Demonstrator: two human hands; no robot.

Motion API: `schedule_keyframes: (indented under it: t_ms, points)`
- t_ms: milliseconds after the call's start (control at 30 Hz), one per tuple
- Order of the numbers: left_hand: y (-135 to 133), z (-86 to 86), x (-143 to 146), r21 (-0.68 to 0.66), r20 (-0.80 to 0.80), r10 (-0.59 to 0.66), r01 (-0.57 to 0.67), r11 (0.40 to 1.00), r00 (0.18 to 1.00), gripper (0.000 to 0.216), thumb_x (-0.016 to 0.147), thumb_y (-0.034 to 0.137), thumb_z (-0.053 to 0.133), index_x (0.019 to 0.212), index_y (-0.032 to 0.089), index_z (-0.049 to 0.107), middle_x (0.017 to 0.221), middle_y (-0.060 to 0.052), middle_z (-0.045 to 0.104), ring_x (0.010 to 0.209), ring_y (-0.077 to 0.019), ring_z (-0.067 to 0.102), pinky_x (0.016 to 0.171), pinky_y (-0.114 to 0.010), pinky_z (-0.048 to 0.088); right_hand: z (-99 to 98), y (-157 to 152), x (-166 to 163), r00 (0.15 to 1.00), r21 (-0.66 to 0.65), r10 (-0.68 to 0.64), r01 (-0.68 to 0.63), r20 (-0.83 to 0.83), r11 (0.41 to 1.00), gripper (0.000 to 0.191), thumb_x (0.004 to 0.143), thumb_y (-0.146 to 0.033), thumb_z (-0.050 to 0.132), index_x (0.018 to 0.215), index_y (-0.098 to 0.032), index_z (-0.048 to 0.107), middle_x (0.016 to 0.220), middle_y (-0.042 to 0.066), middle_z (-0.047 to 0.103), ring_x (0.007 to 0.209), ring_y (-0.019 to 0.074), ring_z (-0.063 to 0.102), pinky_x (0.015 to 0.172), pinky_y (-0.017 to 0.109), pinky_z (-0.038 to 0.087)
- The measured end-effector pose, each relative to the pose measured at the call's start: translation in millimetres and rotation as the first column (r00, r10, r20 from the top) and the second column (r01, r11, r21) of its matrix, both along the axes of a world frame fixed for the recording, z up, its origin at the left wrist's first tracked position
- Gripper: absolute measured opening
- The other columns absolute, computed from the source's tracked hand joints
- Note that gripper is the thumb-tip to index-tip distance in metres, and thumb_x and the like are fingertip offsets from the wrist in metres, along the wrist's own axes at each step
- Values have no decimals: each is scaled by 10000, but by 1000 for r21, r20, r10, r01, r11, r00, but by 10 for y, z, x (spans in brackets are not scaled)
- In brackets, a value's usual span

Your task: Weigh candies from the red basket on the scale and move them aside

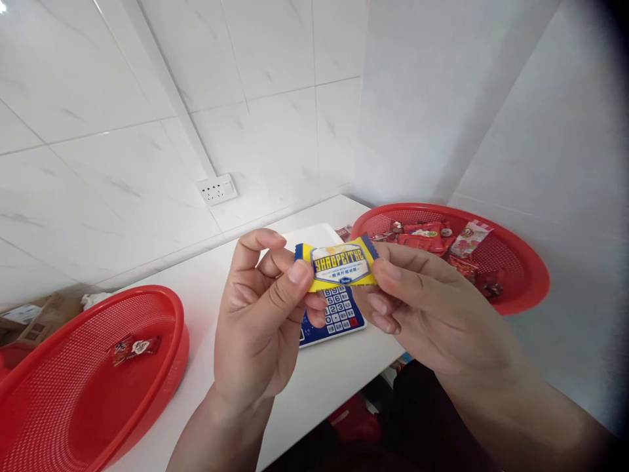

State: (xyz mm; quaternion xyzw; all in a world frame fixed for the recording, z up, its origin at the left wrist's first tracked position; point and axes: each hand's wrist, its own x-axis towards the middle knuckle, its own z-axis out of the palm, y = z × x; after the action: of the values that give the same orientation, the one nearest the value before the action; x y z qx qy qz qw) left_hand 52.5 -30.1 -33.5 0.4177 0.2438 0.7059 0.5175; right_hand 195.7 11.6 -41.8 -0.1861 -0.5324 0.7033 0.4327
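Between my two hands a yellow, white and blue wrapped candy (339, 265) is stretched out level, its printed side facing me. The thumb and fingers of my left hand (265, 308) pinch its left end. At its right end, my right hand (427, 295) grips it the same way. Below and behind the candy lies a scale with a blue keypad (339, 311), partly covered by my hands. To the right stands a red basket (533, 288) holding several wrapped sweets (422, 237). On the left, another red basket (174, 321) contains a few red-wrapped sweets (136, 349).
The white table (304, 393) runs along a tiled wall (275, 144) with a socket panel (217, 190). A cardboard box (54, 314) sits behind the left basket. Under the table's front edge something red (356, 419) shows.
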Motion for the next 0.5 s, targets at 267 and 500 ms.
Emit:
schedule_keyframes:
  t_ms: [267, 500]
  points:
    - [37, -2, -38, -98, 7, -100, 101, 990, 995, 86, 720, 157, 686, 757, 235, 685, 572, 55, 583, 424, -13, 516, 384, -58, 444, 0, 2, 21, 996, -27, 85, -86, -39, 996, 271, 778, -401, 601, 621, -196, 517, 518, -53, 434, 408, 52, 359, 370, 206, 280]
    - [9, -8, -41, -122, 10, -104, 105, 987, 994, 85, 722, 180, 695, 786, 231, 673, 573, 57, 552, 422, -12, 501, 376, -58, 439, -3, -9, 25, 994, -16, 99, -100, -53, 995, 288, 783, -398, 606, 617, -191, 495, 522, -55, 449, 412, 47, 360, 370, 198, 277]
